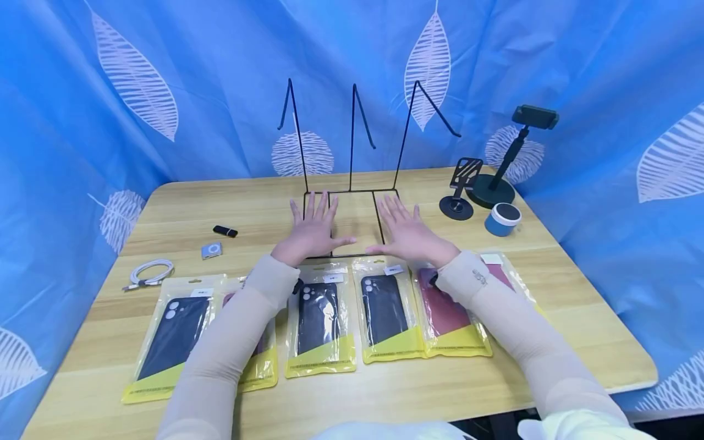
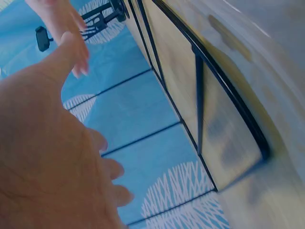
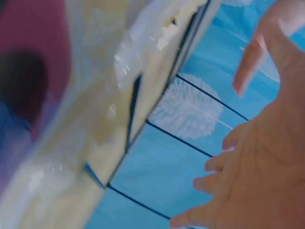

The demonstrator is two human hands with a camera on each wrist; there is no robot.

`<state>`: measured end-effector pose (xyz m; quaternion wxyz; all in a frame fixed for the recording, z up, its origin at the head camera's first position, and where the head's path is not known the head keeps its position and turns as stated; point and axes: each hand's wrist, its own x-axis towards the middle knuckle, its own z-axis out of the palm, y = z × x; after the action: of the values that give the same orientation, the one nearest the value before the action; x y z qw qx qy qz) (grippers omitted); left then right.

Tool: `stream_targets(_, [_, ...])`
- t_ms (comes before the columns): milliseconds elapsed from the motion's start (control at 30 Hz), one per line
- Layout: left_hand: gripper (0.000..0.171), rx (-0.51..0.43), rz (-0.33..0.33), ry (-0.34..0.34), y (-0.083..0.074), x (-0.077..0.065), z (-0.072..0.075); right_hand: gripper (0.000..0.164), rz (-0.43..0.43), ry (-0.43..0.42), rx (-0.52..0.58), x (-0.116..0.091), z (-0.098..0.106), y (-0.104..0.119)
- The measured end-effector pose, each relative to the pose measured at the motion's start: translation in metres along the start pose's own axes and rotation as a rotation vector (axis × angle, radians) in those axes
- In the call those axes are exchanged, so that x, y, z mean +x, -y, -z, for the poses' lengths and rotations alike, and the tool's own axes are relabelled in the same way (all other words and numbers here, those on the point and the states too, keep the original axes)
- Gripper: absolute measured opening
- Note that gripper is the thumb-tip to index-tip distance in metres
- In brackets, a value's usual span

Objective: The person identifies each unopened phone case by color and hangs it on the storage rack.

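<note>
Both hands hang palm down over the base of a black wire rack (image 1: 352, 191) at the back middle of the table, fingers spread and holding nothing. My left hand (image 1: 313, 232) overlaps the left side of the base in the head view; my right hand (image 1: 409, 235) overlaps its right side. Three bent wire prongs rise from the rack's rear bar. In front lies a row of several phone cases in clear, yellow-bottomed bags: a black case (image 1: 318, 318), another black case (image 1: 383, 308), a dark red case (image 1: 442, 305) partly under the right sleeve, and a black case (image 1: 176, 333) at left.
At left lie a coiled white cable (image 1: 151, 273), a small silver-blue clip player (image 1: 211, 250) and a black USB stick (image 1: 225, 231). Toward the back right stand a black folding phone stand (image 1: 458, 205), a taller phone holder (image 1: 491, 190) and a blue, white-rimmed jar (image 1: 502, 223). Blue curtains surround the table.
</note>
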<state>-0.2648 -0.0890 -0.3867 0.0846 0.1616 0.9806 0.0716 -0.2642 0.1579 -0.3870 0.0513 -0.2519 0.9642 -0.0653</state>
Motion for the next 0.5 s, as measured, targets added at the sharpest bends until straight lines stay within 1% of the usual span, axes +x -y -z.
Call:
stream_targets(67, [0.105,-0.019,-0.012,0.039,0.009,-0.005,0.0,0.106,-0.014,-0.021,0.003,-0.008,0.012,-0.006])
stream_targets(167, [0.099,-0.038,-0.026,0.12,0.02,-0.013,0.0,0.092,-0.068,-0.006,0.007,-0.029,0.034,-0.021])
stream_targets(267, [0.095,-0.073,-0.042,0.197,0.026,-0.018,-0.001,0.076,-0.154,0.063,-0.018,-0.057,0.055,-0.045])
stream_targets(333, [0.092,-0.094,-0.057,0.232,0.026,-0.019,-0.002,0.064,-0.212,0.111,-0.044,-0.077,0.063,-0.065])
stream_targets(433, [0.089,-0.113,-0.074,0.268,0.026,-0.019,-0.005,0.049,-0.277,0.181,-0.069,-0.105,0.068,-0.097])
stream_targets(500, [0.086,-0.119,-0.07,0.285,0.027,-0.019,-0.008,0.04,-0.33,0.241,-0.056,-0.122,0.065,-0.117])
